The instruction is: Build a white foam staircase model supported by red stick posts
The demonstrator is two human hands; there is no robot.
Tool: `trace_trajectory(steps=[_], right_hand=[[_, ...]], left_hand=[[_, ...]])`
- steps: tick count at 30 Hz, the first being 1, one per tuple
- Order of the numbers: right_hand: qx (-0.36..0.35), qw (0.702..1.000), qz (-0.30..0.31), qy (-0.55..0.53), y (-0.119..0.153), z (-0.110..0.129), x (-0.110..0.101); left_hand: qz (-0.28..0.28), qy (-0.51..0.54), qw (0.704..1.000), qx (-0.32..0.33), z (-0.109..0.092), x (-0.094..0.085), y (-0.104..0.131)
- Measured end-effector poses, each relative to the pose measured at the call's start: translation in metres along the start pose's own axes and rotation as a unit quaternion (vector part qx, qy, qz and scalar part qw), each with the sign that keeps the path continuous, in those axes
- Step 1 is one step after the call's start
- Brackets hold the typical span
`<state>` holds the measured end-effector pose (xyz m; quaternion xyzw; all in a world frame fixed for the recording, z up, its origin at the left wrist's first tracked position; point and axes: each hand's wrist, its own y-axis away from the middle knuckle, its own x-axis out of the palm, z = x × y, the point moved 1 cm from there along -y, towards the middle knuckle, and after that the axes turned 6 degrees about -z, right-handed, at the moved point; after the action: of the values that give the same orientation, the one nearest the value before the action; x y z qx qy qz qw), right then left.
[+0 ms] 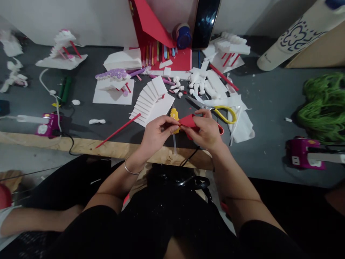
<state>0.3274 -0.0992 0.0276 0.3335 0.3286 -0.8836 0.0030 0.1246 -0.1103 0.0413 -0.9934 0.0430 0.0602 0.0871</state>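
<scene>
A small piece of red paper [188, 121] is held between both hands near the table's front edge. My left hand [161, 132] pinches its left tip with thumb and fingertips. My right hand [206, 130] has its fingers closed around the wider right part. Just behind and below the hands lies a yellow glue gun [174, 114] with a clear stick, partly covered. Scissors with yellow handles [225, 114] lie behind my right hand. To the left is a fanned white stepped piece [147, 100] on a white base, and a thin red stick [118, 130] lies beside it.
White stair-like models [60, 54] with red sticks stand at the back. Clay bits [197, 79], a blue jar [183, 36], a white bottle [289, 39], green yarn [323, 104] and purple power blocks [299, 153] surround the work. Another person's arm [37, 220] is at lower left.
</scene>
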Motion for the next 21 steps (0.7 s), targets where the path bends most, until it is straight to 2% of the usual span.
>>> trace_trajectory(steps=[4, 8, 11, 16, 21], right_hand=[[-0.003, 1.0, -0.02, 0.001, 0.002, -0.001, 0.003], [-0.001, 0.999, -0.026, 0.026, 0.002, 0.001, 0.003], [0.007, 0.998, -0.02, 0.053, 0.003, 0.001, 0.003], [-0.006, 0.997, -0.052, 0.06, 0.002, -0.001, 0.002], [-0.007, 0.998, -0.044, 0.051, -0.001, -0.001, 0.0]], left_hand=[[0.002, 0.041, 0.998, -0.05, 0.005, 0.003, -0.001], [0.003, 0.02, 0.999, -0.046, 0.008, 0.006, -0.001], [-0.022, -0.021, 1.0, -0.005, 0.007, 0.007, 0.0], [-0.035, -0.083, 0.989, 0.114, -0.001, 0.006, -0.001], [-0.022, -0.121, 0.98, 0.157, -0.005, 0.003, -0.002]])
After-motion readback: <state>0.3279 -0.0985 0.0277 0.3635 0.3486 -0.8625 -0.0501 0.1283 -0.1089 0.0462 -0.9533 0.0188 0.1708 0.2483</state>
